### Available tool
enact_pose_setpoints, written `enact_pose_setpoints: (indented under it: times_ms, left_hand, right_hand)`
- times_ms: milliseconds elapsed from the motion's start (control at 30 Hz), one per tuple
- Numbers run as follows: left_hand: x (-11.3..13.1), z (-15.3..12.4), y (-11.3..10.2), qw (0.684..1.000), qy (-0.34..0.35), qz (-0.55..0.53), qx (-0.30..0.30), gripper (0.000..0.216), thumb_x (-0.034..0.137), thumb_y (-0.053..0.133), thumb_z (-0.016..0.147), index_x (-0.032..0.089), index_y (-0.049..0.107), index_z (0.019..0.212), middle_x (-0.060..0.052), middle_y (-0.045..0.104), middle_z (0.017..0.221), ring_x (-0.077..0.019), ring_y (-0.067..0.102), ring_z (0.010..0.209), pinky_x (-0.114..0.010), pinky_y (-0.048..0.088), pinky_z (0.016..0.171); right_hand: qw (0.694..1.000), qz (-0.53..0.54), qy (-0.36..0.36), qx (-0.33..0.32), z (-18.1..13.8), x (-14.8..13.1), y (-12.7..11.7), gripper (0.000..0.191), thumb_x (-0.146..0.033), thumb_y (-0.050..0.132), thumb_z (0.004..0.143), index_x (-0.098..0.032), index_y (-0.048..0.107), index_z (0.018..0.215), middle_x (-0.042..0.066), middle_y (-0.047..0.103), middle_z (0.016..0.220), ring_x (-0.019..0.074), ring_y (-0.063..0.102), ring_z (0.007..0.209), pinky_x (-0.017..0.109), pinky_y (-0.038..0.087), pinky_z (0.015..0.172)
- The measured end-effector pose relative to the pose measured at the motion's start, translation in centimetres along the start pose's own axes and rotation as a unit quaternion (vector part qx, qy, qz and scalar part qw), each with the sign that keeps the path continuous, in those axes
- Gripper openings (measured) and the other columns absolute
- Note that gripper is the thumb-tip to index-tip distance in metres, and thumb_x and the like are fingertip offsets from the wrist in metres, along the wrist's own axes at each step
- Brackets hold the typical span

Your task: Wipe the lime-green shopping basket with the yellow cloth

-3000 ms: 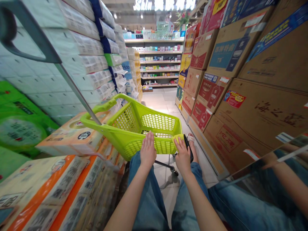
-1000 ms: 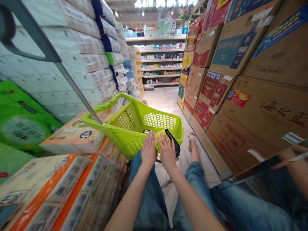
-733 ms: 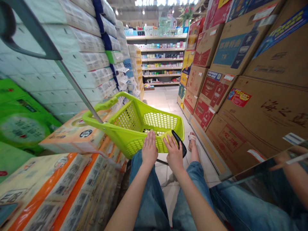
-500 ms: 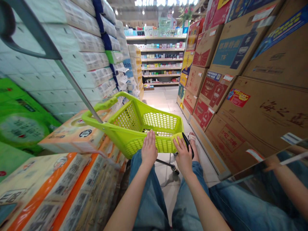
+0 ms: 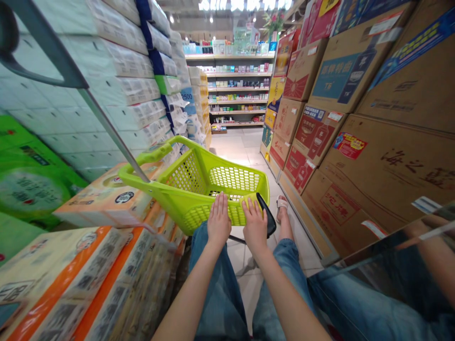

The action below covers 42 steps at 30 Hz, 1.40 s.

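Note:
My left hand [image 5: 218, 221] rests near my knee with its fingers stretched out straight and close together, holding nothing. To its right, my right hand [image 5: 256, 226] grips a flat yellow-and-black object [image 5: 269, 219], its fingers laid over the yellow side while the black part sticks out to the right. What the object is cannot be made out. Just beyond both hands stands a lime-green shopping cart [image 5: 174, 198] with perforated walls; from this angle I cannot tell whether either hand touches its rim.
Stacked tissue packs [image 5: 131, 90] rise on the left, with orange-striped packs [image 5: 88, 265] lower down. Cardboard cartons [image 5: 398, 156] line the right side. A metal pole [image 5: 110, 132] slants above the cart. Tiled floor [image 5: 240, 139] leads to product shelves [image 5: 238, 88]. My sandalled foot [image 5: 282, 204] is beside the cart.
My right hand has moved left with the yellow-and-black object, closer to my left hand. More of the object's black part shows now. My left hand has barely moved.

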<state>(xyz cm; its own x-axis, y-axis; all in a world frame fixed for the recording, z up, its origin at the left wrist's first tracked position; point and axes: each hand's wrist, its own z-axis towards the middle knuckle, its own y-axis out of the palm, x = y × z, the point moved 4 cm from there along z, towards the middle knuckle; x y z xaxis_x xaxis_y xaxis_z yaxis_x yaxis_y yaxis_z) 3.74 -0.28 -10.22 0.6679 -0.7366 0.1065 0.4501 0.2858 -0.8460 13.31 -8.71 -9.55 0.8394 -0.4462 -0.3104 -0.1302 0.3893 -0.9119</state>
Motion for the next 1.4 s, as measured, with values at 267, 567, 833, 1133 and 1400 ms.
enact_pose_setpoints:
  times_ms: [267, 567, 833, 1133, 1400]
  left_hand:
    - [-0.2, 0.0, 0.2, 0.999, -0.004, 0.031, -0.018, 0.076, 0.007, 0.038, 0.086, 0.009, 0.011, 0.156, -0.014, 0.024, 0.162, -0.0211, 0.016, 0.152, -0.041, 0.025, 0.122]
    - [0.1, 0.0, 0.0, 1.000, -0.001, 0.005, -0.025, 0.084, 0.007, 0.044, 0.080, 0.008, 0.010, 0.156, -0.014, 0.021, 0.163, -0.0221, 0.011, 0.153, -0.042, 0.021, 0.123]
    - [-0.1, -0.2, 0.1, 1.000, 0.006, 0.005, -0.019, 0.089, 0.008, 0.048, 0.077, 0.009, 0.008, 0.157, -0.011, 0.018, 0.164, -0.0223, 0.011, 0.153, -0.042, 0.020, 0.124]
    - [0.0, -0.1, 0.0, 1.000, -0.001, 0.006, -0.022, 0.088, 0.008, 0.047, 0.077, 0.008, 0.009, 0.156, -0.012, 0.020, 0.164, -0.0228, 0.013, 0.153, -0.041, 0.020, 0.123]
    - [-0.1, 0.0, 0.0, 1.000, 0.000, 0.008, -0.012, 0.089, 0.006, 0.046, 0.078, 0.010, 0.005, 0.157, -0.014, 0.024, 0.162, -0.0235, 0.017, 0.152, -0.043, 0.024, 0.122]
  right_hand:
    - [0.996, 0.042, -0.079, 0.012, 0.5, -3.5, 0.9, 0.069, -0.004, 0.039, 0.085, -0.026, 0.037, 0.151, 0.001, 0.029, 0.161, 0.0217, 0.023, 0.149, 0.050, 0.018, 0.120]
    - [0.994, 0.035, -0.103, 0.010, -0.2, -0.6, 0.3, 0.077, 0.003, 0.040, 0.078, -0.029, 0.041, 0.148, -0.002, 0.032, 0.160, 0.0178, 0.025, 0.148, 0.047, 0.016, 0.120]
    - [0.998, 0.024, -0.054, 0.033, -1.7, 4.5, -0.2, 0.084, 0.005, 0.038, 0.072, -0.028, 0.041, 0.149, -0.002, 0.031, 0.161, 0.0185, 0.026, 0.148, 0.046, 0.020, 0.118]
    - [0.997, 0.054, -0.001, 0.052, -2.3, 7.4, 0.2, 0.085, 0.005, 0.038, 0.068, -0.023, 0.044, 0.148, 0.002, 0.032, 0.161, 0.0188, 0.027, 0.148, 0.038, 0.030, 0.115]
    - [0.999, 0.031, -0.012, 0.006, 0.0, 0.1, 0.4, 0.081, 0.001, 0.041, 0.074, -0.028, 0.040, 0.149, -0.001, 0.030, 0.161, 0.0213, 0.023, 0.150, 0.048, 0.020, 0.118]
